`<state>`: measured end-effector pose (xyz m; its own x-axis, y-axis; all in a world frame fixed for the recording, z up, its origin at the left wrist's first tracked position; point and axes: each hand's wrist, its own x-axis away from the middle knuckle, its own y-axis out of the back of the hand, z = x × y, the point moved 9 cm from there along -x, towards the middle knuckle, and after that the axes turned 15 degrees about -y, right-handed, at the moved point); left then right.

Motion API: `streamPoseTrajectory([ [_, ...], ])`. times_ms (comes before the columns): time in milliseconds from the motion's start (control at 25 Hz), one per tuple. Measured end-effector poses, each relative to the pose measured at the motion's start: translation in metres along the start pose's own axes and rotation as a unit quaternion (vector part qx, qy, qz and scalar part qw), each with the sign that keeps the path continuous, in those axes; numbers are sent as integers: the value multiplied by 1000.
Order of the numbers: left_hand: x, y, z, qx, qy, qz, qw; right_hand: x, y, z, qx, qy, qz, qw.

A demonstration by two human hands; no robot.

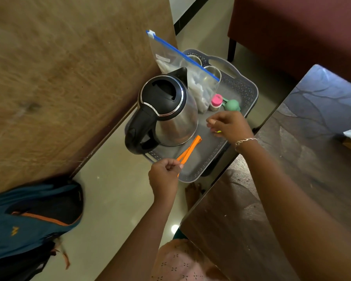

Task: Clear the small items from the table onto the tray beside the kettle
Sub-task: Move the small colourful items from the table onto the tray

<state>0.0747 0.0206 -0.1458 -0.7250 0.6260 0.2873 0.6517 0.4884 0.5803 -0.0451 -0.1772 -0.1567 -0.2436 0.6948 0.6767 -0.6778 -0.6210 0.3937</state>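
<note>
Left of my left grip (164, 173) I see a brown wood-grain panel (59, 78) meeting glossy beige floor (114, 199), with a blue backpack (28, 216) nearer me. Beyond my right grip (229, 126) stands a maroon seat (292, 27); right of it, the dark veined counter (312, 159).

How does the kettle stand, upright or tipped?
Upright. The kettle stands on its base on the grey tray, with its black lid on top, closed.
</note>
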Motion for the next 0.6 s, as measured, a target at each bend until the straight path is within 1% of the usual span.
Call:
streamPoseTrajectory([
  [40,-1,-4,-6,-15,-15,10,1000,13,4,13,55,58,7,997],
  [80,-2,-8,-12,-34,-38,20,999,28,3,26,125,123,19,984],
  [120,-2,-10,-20,-59,-68,29,996,45,-4,36,192,179,40,964],
  [160,-1,-12,-29,-88,-101,36,990,59,-17,41,256,217,68,939],
  [240,1,-12,-46,-134,-160,45,977,74,-45,36,373,243,98,890],
  [280,3,-12,-54,-147,-181,48,971,77,-55,31,410,247,92,873],
  [320,3,-12,-60,-156,-195,53,967,77,-61,28,423,245,79,869],
  [400,0,-11,-71,-156,-214,55,963,74,-59,24,404,230,52,884],
  [480,-2,-4,-77,-118,-222,13,968,66,-47,19,342,188,17,921],
  [520,-3,2,-79,-87,-216,-20,972,60,-38,14,282,150,-7,948],
  [560,-3,5,-79,-54,-202,-49,977,54,-28,5,192,96,-22,976],
  [600,-3,4,-77,-25,-181,-65,981,50,-22,-8,78,33,-21,996],
])
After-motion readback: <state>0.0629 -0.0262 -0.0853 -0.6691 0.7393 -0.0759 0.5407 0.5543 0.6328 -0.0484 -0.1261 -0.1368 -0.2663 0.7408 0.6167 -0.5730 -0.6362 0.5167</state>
